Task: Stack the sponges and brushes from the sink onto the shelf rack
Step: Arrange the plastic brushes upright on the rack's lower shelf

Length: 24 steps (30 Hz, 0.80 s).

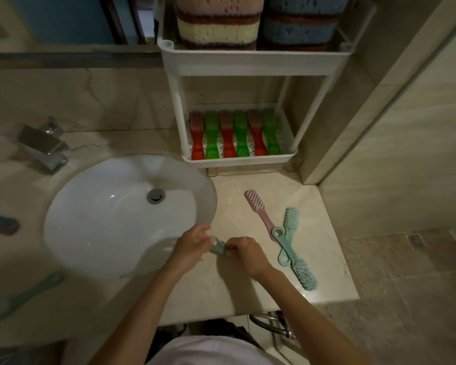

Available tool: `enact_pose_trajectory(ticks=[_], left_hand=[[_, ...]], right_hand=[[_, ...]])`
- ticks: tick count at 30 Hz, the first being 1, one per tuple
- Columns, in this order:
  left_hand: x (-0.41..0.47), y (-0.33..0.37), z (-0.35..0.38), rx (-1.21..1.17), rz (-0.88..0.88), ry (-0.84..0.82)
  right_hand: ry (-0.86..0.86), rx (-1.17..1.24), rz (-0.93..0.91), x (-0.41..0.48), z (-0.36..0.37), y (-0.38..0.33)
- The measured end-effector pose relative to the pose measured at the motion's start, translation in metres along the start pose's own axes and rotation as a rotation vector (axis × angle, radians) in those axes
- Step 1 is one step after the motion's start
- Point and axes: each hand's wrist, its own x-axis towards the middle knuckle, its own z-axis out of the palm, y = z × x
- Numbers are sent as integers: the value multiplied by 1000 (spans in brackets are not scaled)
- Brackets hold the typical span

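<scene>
Two hands meet right at the sink's (111, 222) right rim, over the edge of the counter (237, 288). Both are on a small teal item (217, 247): the left hand (192, 246) has its fingers curled in on one end and the right hand (248, 255) pinches the other end. It's blurry and mostly covered, so I can't tell exactly what it is, but it's the same colour as the teal brushes nearby.

To the right on the counter there are three loose brushes. A pink brush (258, 212) lies with its bristle head toward the rack. An upper teal brush (288, 225) is just beside it, and their handle ends overlap. A lower teal brush (302, 272) points its head toward the counter's near corner, with its ring end touching the other handles.

The white shelf rack (248, 63) stands at the back of the counter, right of the basin. Its bottom tray (237, 161) holds six brushes (212, 135) side by side, alternating red and green. On the top tier sits a pink and yellow sponge stack (219, 22), with a blue sponge stack (300, 25) beside it.

The basin only shows its drain (156, 195). The faucet (44, 147) is at the back left. There's also a blurry teal brush (29, 293) on the counter left of the sink.
</scene>
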Motion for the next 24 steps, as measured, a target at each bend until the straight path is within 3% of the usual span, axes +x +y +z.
enact_pose_trajectory(ticks=[4, 8, 13, 17, 21, 24], left_hand=[[-5, -7, 2, 28, 4, 79], [-9, -17, -2, 14, -72, 40], [-14, -21, -11, -241, -119, 127], [-19, -15, -12, -533, -140, 118], [-22, -11, -14, -686, -200, 40], [-22, -9, -18, -643, -228, -22]], right_hand=[[-20, 12, -99, 5, 2, 3], [-5, 46, -112, 5, 6, 7], [463, 216, 65, -6, 1, 15], [490, 383, 179, -12, -8, 11], [583, 64, 322, -13, -13, 23], [483, -145, 458, -19, -17, 35]])
